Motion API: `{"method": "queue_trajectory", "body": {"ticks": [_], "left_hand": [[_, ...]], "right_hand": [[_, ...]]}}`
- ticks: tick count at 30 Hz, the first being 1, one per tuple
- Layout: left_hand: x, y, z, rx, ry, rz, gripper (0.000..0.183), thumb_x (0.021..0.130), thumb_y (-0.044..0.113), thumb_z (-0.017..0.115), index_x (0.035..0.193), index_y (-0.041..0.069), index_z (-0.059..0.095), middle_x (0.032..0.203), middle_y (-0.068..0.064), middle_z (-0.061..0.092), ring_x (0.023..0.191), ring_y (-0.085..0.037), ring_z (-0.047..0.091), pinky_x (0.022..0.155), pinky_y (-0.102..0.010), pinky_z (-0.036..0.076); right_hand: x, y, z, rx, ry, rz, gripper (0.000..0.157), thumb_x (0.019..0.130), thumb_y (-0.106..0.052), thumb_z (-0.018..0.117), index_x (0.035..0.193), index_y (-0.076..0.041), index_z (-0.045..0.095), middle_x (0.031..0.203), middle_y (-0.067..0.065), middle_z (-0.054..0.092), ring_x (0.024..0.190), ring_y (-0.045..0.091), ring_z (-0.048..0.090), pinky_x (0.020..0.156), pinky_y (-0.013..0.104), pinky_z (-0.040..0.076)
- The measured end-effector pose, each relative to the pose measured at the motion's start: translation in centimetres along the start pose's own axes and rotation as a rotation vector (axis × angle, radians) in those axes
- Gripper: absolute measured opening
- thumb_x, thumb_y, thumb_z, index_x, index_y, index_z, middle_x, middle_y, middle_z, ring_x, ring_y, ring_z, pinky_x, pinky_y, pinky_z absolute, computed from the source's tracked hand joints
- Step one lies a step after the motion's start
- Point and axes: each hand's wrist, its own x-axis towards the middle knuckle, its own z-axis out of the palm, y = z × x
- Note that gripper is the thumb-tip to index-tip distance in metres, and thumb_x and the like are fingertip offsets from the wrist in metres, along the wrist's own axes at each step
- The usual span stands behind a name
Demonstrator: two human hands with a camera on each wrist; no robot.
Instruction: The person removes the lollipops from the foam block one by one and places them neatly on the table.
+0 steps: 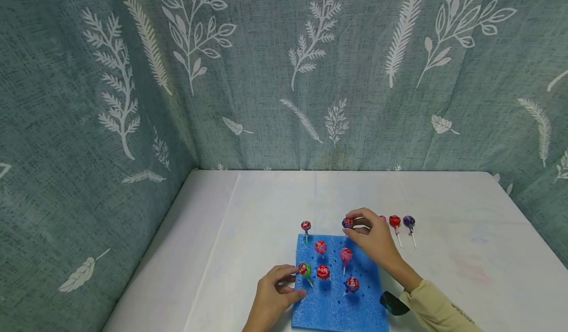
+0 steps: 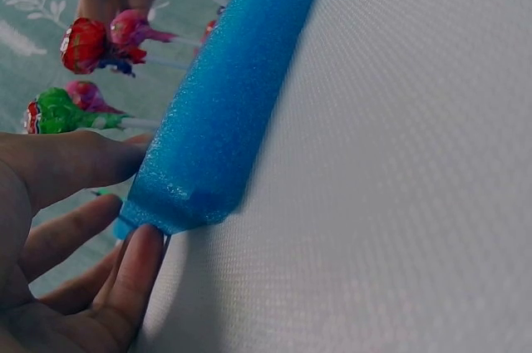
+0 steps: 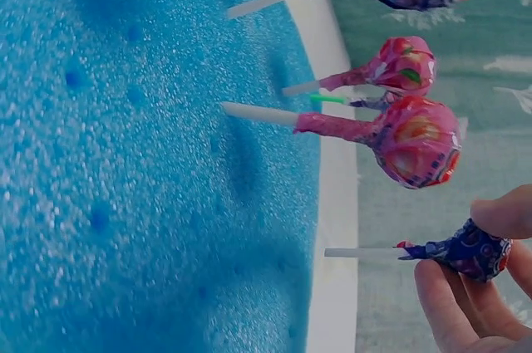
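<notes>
My right hand point(image 1: 374, 238) pinches a dark blue-purple wrapped lollipop point(image 3: 478, 252) by its head, above the far right of a blue foam block point(image 1: 319, 314). Its white stick points toward the foam, and the tip shows free of it in the right wrist view. Several lollipops stand in the block, among them a green one point(image 1: 305, 269), a red one point(image 1: 323, 272), a pink one point(image 1: 346, 255) and a purple one point(image 1: 352, 284). At the block's left edge, my left hand point(image 1: 275, 292) touches the foam with spread fingers, beside the green lollipop.
Right of the block, a red lollipop point(image 1: 395, 220) and a purple lollipop point(image 1: 409, 221) lie on the white table point(image 1: 452, 203); a pink one point(image 1: 383, 218) is mostly behind my right hand. A dark glossy object point(image 1: 394, 303) shows by the right sleeve. Patterned curtains point(image 1: 266, 75) stand behind.
</notes>
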Motion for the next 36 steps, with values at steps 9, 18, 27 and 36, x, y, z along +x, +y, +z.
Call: {"method": "queue_trajectory", "body": {"ticks": [9,18,27,36], "left_hand": [[0.0,0.0,0.0,-0.007,-0.009,-0.003,0.046,0.068,0.009,0.084,0.111,0.012,0.068,0.116,-0.006,0.058,0.095,-0.021,0.06,0.072,-0.021,0.054],[0.0,0.0,-0.2,0.003,-0.002,-0.001,0.046,0.068,0.009,0.084,0.111,0.012,0.068,0.116,-0.007,0.06,0.095,-0.021,0.06,0.071,-0.022,0.054],[0.0,0.0,-0.1,0.002,0.003,-0.006,0.046,0.068,0.008,0.084,0.111,0.012,0.068,0.115,-0.007,0.06,0.094,-0.02,0.06,0.072,-0.022,0.054],[0.1,0.0,0.1,0.015,0.008,-0.025,0.045,0.068,0.009,0.084,0.111,0.013,0.068,0.113,-0.005,0.061,0.094,-0.019,0.06,0.072,-0.021,0.054]], "right_hand": [[0.0,-0.2,-1.0,-0.043,0.027,-0.016,0.028,0.081,-0.001,0.073,0.106,-0.003,0.062,0.102,0.012,0.063,0.094,0.027,0.064,0.078,0.024,0.053],[0.2,0.2,-2.3,-0.1,0.047,-0.03,0.028,0.08,-0.002,0.074,0.106,-0.003,0.062,0.1,0.01,0.065,0.091,0.025,0.065,0.075,0.017,0.052],[0.1,0.5,-3.8,-0.137,0.078,-0.036,0.028,0.081,-0.003,0.074,0.107,-0.002,0.062,0.1,0.009,0.065,0.09,0.022,0.063,0.076,0.021,0.053],[-0.3,0.2,-5.1,-0.183,0.114,-0.001,0.029,0.083,-0.005,0.072,0.109,-0.001,0.062,0.101,0.013,0.065,0.089,0.023,0.063,0.07,0.013,0.051]]}}
